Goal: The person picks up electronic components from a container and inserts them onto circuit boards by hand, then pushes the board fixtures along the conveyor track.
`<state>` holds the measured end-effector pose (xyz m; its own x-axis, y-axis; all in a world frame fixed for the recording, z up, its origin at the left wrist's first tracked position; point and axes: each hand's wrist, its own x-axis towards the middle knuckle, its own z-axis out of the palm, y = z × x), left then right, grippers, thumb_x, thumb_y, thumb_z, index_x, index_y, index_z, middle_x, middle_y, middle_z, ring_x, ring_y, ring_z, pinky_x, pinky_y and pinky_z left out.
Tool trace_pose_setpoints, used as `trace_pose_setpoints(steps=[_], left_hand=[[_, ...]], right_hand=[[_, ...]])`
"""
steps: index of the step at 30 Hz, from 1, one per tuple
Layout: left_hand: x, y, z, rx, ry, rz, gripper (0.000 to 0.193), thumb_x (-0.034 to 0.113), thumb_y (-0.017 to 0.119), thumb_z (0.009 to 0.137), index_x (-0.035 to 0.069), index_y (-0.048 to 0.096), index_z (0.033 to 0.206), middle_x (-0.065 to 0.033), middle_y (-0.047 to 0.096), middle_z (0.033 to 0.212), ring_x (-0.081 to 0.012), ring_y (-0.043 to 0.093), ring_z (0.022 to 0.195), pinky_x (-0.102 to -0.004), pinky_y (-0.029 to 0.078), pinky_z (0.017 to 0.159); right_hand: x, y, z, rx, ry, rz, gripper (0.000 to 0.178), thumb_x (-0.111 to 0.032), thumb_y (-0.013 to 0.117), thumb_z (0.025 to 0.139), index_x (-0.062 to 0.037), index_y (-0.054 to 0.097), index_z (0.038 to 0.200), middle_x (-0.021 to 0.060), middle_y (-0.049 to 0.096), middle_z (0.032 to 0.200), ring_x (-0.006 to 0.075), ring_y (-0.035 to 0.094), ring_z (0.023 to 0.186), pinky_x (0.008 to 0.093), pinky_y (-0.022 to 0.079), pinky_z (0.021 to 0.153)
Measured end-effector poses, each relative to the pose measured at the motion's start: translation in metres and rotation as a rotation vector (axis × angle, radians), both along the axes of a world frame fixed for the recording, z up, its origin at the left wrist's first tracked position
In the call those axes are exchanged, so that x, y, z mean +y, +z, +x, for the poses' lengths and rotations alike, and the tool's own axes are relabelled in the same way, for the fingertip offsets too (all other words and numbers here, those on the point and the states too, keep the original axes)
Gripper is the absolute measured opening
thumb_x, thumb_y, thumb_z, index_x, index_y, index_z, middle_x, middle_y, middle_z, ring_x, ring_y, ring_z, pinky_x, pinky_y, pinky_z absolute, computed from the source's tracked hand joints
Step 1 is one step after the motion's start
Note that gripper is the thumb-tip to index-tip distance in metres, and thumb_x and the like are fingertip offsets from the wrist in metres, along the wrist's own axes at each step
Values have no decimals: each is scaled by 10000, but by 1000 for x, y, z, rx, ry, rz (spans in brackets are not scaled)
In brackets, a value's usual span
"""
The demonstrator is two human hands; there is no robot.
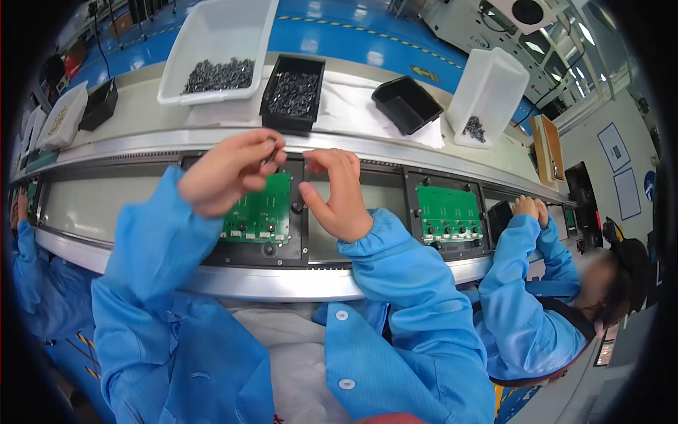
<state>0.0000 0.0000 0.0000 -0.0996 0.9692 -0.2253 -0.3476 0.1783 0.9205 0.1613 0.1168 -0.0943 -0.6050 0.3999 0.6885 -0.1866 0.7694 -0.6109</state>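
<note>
PCBs are grn, frames blk, floor line striped yel/blk.

Blue work coat, elasticated cuff, round white buttons, pale grey shirt.

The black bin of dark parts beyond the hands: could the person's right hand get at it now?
Likely yes: the right hand looks empty and open, and the black bin stands open-topped just across the metal rail, with nothing seen blocking the way.
</note>
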Motion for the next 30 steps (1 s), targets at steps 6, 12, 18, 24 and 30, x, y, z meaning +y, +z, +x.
trace_pose_setpoints(steps=[6,12,18,24,30], left_hand=[[-36,-62,40,-538,165,-78,118,141,453,962,41,503,1001,-41,481,847,-65,379,647,-163,286,486],[-31,-86,24,-707,0,-84,122,162,419,953,64,486,922,-31,455,761,-63,336,572,-175,239,456],[-39,-82,40,-525,-176,-112,127,156,400,935,76,464,860,-29,436,697,-70,309,534,-197,198,439],[-43,-85,35,-533,-231,-146,138,137,433,922,58,496,829,-22,431,672,-65,313,532,-194,222,457],[-49,-82,32,-579,-195,-251,125,114,443,915,54,505,825,-21,443,674,-63,323,538,-195,221,461]], right_hand=[[-16,-2,35,-226,166,165,419,-145,639,744,-68,541,1143,51,576,993,203,521,881,391,273,980],[-14,-7,31,-319,205,39,434,-97,640,741,-60,539,1162,60,582,979,205,534,875,348,342,934],[-20,-3,32,-331,241,-205,373,-17,600,753,-26,561,1124,87,588,950,203,544,841,291,436,790],[-18,-3,23,-258,399,-86,286,3,603,750,-23,607,1035,93,606,909,209,550,825,301,444,784],[-23,-7,18,-267,456,-126,227,-19,635,747,-30,628,974,93,622,863,218,548,789,317,443,788]])
